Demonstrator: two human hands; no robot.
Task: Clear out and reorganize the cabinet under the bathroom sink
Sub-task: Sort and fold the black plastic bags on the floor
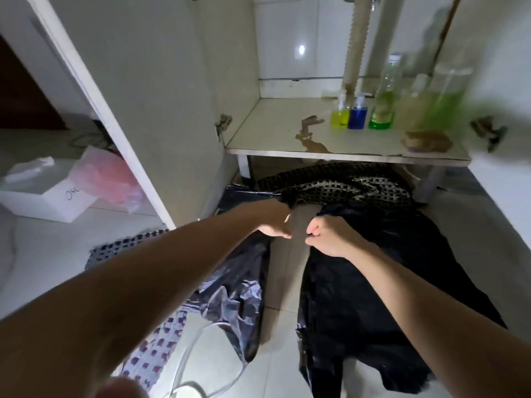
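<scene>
Head view of the open cabinet under the sink, both hands at work on the floor in front of it. The left hand [274, 224] is closed, pinching the edge of a black plastic bag [238, 282]. The right hand [326, 235] is closed likewise on the edge of a second stretch of black plastic [373, 282]; whether the two are one bag cannot be told. A strip of bare floor tile [290, 268] shows between them.

The cabinet shelf [287, 130] lies beyond the hands. Toward its right stand a yellow bottle [340, 116], a blue pump bottle [357, 114] beside it, and a green bottle [383, 110]; a further green-filled bottle [444, 101] is blurred. A brown stain [311, 136] marks the shelf nearer its front edge. A dark patterned mat [339, 182] lies beneath the shelf, touching the plastic.

Probable risks: thin plastic pulled apart by two pinch grips may tear, and a sharp tug could drag the mat. A clear tube [201, 363], on the floor well in front of the shelf, could snag an arm.
</scene>
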